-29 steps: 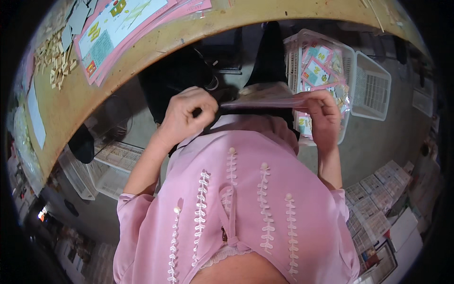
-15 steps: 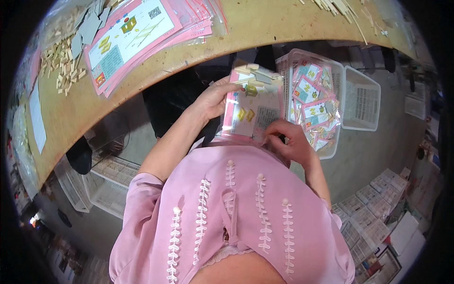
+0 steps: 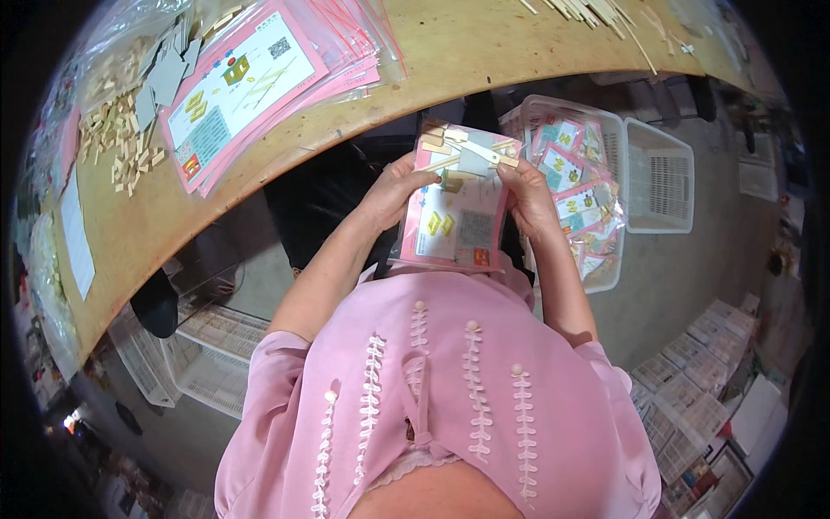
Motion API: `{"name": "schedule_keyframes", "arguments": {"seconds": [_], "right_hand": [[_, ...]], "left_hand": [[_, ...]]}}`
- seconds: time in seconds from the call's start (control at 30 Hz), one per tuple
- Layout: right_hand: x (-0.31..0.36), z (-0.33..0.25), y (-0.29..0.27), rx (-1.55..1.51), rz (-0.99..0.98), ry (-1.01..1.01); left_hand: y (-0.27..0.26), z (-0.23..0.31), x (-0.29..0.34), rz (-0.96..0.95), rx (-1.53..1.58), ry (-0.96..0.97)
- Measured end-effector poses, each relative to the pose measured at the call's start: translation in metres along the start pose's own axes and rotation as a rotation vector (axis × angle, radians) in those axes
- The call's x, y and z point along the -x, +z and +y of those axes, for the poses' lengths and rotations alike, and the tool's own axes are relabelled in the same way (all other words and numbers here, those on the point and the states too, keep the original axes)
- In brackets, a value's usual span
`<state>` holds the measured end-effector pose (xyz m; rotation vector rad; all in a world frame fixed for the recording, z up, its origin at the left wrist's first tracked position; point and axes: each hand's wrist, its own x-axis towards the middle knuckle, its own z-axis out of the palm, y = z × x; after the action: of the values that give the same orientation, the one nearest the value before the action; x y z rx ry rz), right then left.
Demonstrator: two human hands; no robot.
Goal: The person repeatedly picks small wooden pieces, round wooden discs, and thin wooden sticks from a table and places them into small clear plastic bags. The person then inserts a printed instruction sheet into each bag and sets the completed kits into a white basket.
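Gripping the packet [image 3: 458, 203] from both sides now! Left hand [image 3: 395, 192] has its upper left side, thumb laid over the front; right hand [image 3: 529, 195] has the upper right edge, thumb in front too, both sets of fingers curled nearly closed around it. So the packet sits squarely between them, in front of the blouse [image 3: 441, 346], wooden pieces [image 3: 434, 141] and a grey piece [image 3: 474, 162] showing across its top. And look at the change: half a second ago the right hand was down at the packet's bottom edge; now it's up level with the left, which has stayed on its side. Just beyond the right hand, the basket [image 3: 616, 138] of other packets [image 3: 562, 169].
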<state>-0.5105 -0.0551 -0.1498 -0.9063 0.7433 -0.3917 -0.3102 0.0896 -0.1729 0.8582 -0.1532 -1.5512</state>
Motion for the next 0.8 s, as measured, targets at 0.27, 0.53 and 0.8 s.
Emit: {"name": "schedule_keyframes", "arguments": {"seconds": [0.27, 0.53, 0.8], "right_hand": [[0.006, 0.013, 0.001, 0.104, 0.045, 0.118], [-0.001, 0.02, -0.001, 0.057, 0.059, 0.159], [-0.003, 0.016, 0.001, 0.065, 0.007, 0.129]], "left_hand": [[-0.004, 0.001, -0.01, 0.145, 0.066, 0.102], [0.0, 0.001, -0.012, 0.306, 0.009, 0.06], [-0.004, 0.0, -0.015, 0.33, -0.016, 0.045]]}}
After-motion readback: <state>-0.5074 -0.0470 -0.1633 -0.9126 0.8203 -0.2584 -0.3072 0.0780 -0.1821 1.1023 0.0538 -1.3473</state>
